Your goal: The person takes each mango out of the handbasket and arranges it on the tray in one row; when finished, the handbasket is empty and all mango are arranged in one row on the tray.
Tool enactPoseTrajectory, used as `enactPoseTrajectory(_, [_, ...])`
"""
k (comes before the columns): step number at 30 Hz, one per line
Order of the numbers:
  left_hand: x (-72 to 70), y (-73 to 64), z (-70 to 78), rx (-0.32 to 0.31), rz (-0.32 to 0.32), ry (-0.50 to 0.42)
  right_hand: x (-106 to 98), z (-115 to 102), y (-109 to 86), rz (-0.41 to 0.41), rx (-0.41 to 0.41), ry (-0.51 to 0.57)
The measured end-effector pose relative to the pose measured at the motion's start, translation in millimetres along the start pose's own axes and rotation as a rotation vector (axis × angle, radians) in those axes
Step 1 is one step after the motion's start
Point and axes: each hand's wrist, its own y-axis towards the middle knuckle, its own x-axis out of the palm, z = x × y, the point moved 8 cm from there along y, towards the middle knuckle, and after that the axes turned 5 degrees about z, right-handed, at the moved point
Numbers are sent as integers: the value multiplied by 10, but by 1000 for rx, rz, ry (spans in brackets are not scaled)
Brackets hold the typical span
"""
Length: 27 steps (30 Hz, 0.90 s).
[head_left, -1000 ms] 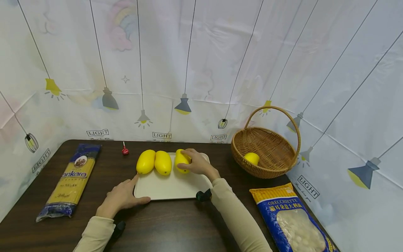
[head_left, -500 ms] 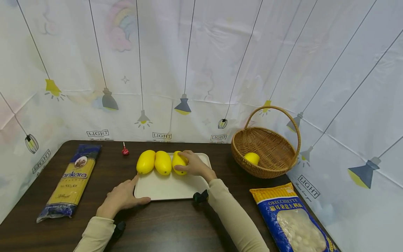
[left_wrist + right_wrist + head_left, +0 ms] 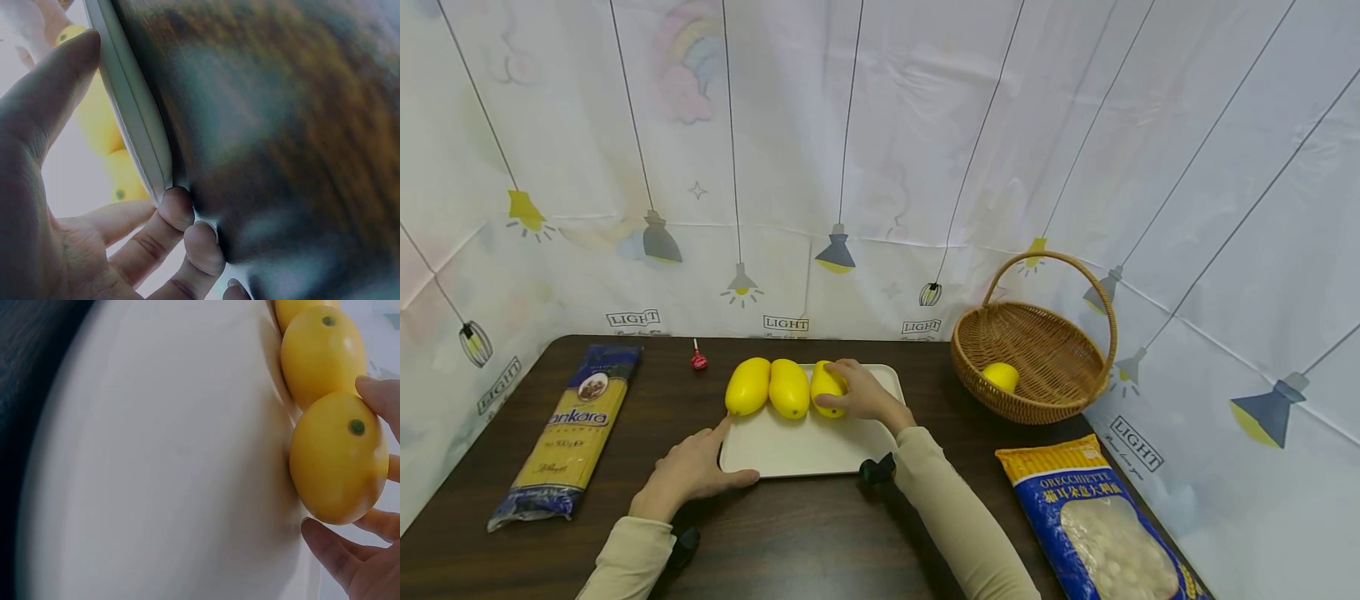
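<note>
A white rectangular tray (image 3: 808, 450) lies on the dark table. Three yellow mangoes stand in a row along its back: the left mango (image 3: 748, 387), the middle mango (image 3: 789, 389) and the right mango (image 3: 827, 388). My right hand (image 3: 867, 393) holds the right mango, thumb on one side and fingers round the other; the right wrist view shows this mango (image 3: 337, 459) touching its neighbour (image 3: 322, 356). At the tray's near left corner, my left hand (image 3: 688, 468) holds the rim between thumb and fingers. The left wrist view has its thumb (image 3: 69, 69) against the tray edge (image 3: 134, 112).
A wicker basket (image 3: 1037, 354) with another yellow mango (image 3: 1001, 377) stands at the back right. The orecchiette bag (image 3: 1105, 525) lies front right, the spaghetti pack (image 3: 572, 433) at left. Behind the tray is a red lollipop (image 3: 698, 360). A printed curtain encloses the table's back and sides.
My right hand has shifted slightly left with the right mango, narrowing the space between it and the middle one, then stayed put. The left hand holds its place at the tray.
</note>
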Motion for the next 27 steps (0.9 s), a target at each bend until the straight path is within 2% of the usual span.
enactPoseTrajectory(7, [3,8,-2,1,4,3,-45,12,-24,4,-11,5])
enactPoseTrajectory(16, [14,13,-15,2,-1,8,-255,104,-111,44,20,-7])
enactPoseTrajectory(27, [21,10,-14,-4,-12,7,-662,230,-260,129,10,-67])
